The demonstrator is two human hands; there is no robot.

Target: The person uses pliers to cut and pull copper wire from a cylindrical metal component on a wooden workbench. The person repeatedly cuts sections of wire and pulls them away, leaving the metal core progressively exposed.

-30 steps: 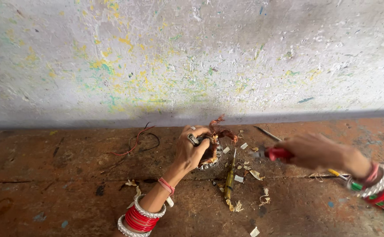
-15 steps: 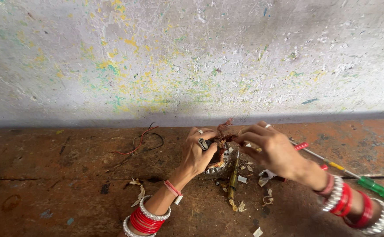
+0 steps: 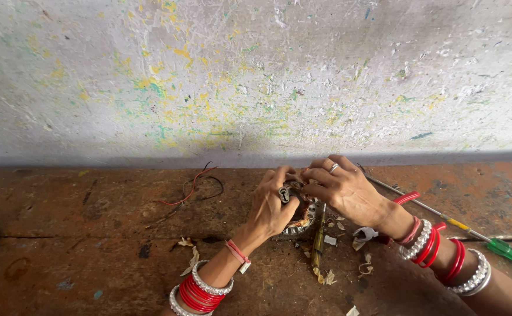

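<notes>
Now | L hand (image 3: 270,205) + R hand (image 3: 343,190) grip closed on round motor stator (image 3: 300,219) | lies flat, axis up

a scarred wall over a worn red-brown floor

the upper half of the frame is filled by a pale grey wall (image 3: 256,76), pitted and chipped all over, with flecks of yellow, green and a little blue paint thickest around the upper middle. a darker grey band runs along its foot, left to right across the middle of the frame. below it lies a rust-brown floor (image 3: 62,257), stained with dark patches and cracked at the lower left. the light is soft and even, without hard shadows.
</notes>
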